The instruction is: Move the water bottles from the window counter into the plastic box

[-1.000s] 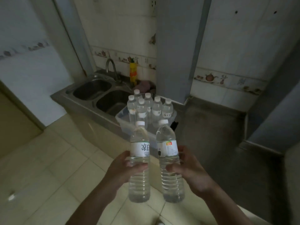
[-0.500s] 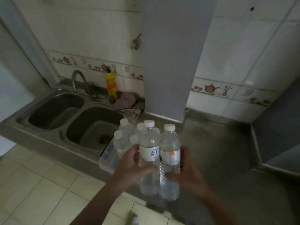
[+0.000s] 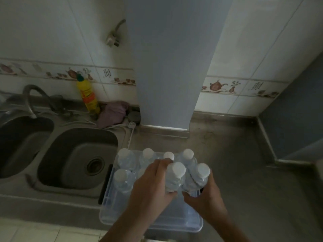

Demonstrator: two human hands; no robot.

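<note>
Left hand (image 3: 153, 187) wrapped round one water bottle (image 3: 175, 177), right hand (image 3: 204, 194) gripping another (image 3: 200, 175), both over the plastic box (image 3: 152, 219), capped bottles (image 3: 125, 158) just beyond.

box's (image 3: 111, 213) near end free, capped bottles (image 3: 125, 158) crowding far end, sink (image 3: 76, 158) left

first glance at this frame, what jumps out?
Two hands, left hand and right hand, each lowering a white-capped water bottle into the clear plastic box at the counter's front edge, beside bottles already standing in it. Behind, a yellow detergent bottle stands by the steel sink.
</note>
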